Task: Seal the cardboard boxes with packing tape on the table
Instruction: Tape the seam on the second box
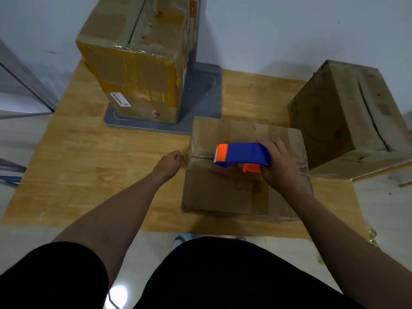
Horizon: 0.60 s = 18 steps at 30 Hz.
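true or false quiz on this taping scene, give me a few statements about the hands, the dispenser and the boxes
1. Three cardboard boxes are in view: a low box, a tall box and a box at the right. True.
2. The right hand grips the blue and orange tape dispenser. True.
3. The tape dispenser is over the tall box. False: it is over the low box, by its top seam.
4. The left hand lies flat on the box at the right. False: it is at the low box's left edge, fingers curled.
5. The tall box stands on a grey base. True.
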Motion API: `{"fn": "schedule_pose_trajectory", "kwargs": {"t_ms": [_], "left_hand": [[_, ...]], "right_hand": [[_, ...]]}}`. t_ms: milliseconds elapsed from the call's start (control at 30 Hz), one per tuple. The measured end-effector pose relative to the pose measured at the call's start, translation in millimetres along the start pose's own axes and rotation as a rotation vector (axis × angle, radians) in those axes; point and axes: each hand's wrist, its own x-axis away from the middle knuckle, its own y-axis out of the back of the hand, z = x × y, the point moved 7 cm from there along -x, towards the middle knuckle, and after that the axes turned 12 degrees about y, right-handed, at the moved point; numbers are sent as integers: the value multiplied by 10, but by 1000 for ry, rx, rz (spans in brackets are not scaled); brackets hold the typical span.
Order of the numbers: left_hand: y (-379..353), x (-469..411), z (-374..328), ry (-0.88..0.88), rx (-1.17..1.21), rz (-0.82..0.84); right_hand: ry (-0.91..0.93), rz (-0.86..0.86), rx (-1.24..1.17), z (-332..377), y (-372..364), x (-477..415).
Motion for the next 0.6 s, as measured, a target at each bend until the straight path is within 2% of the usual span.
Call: {"fn": "schedule_pose_trajectory", "kwargs": {"t_ms": [200, 433, 600], "left_hand": [[-267, 34, 10, 103, 47, 125], [-187, 119, -108, 184, -180, 179], [-72, 195, -31, 436, -27, 231]], "right_hand": [[-47, -3, -20, -33, -33, -20], [-49, 40, -74, 10, -130, -32], [-39, 31, -82, -9, -145, -38]]}}
